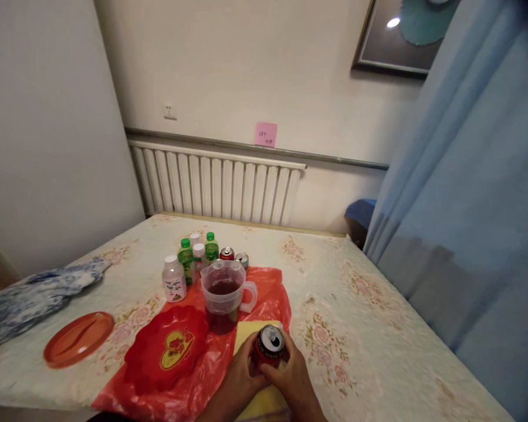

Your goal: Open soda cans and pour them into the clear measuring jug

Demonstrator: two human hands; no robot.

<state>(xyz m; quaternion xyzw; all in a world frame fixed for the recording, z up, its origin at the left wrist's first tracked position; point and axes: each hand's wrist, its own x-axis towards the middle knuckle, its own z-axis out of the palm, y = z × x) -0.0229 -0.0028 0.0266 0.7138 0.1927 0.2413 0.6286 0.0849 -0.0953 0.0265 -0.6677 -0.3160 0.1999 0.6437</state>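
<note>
Both of my hands wrap a red drink can (270,344) with an opened top, standing on a yellow cloth (250,334) at the table's near edge. My left hand (241,375) grips its left side and my right hand (293,376) its right side. Just behind the can stands a clear plastic pitcher (223,293) partly filled with dark liquid, handle to the right. A red plastic bag (189,375) lies under the pitcher and cloth.
Behind the pitcher cluster several small bottles (175,278) with white and green caps and two cans (227,254). A red heart-shaped dish (167,349) and an orange-red oval plate (79,339) lie to the left, a blue patterned cloth (30,296) beyond. A blue curtain (466,234) hangs at the right.
</note>
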